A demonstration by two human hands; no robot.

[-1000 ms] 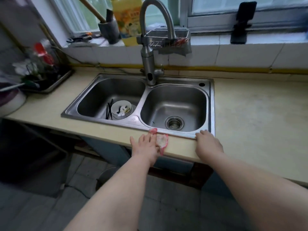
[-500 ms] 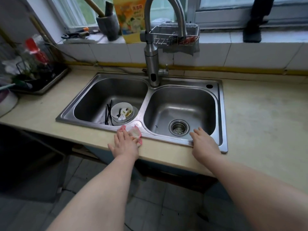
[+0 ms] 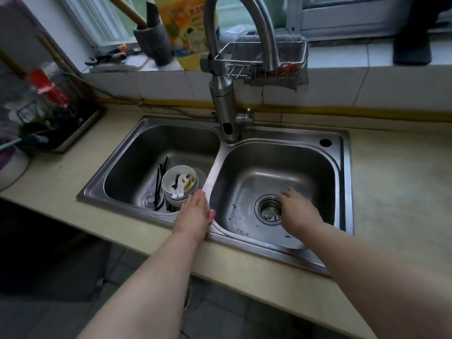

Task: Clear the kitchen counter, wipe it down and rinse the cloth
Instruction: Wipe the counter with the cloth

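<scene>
Right hand (image 3: 299, 211) moves off sink (image 3: 343, 182) rim into right basin, beside strainer (image 3: 269, 212); its grip unreadable. Left hand (image 3: 195, 214) lies flat, grip open, pressing cloth (image 3: 212, 215) on sink divider. Wiping step; rinse likely next

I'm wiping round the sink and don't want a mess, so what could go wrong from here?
Your left hand presses the pink cloth on the divider, right beside the stacked bowls and spoon in the left basin; a sweep that way could knock them or smear food onto the cloth. Your right hand is at the drain strainer, which holds scraps; lifting it might let them slip down the drain.
</scene>
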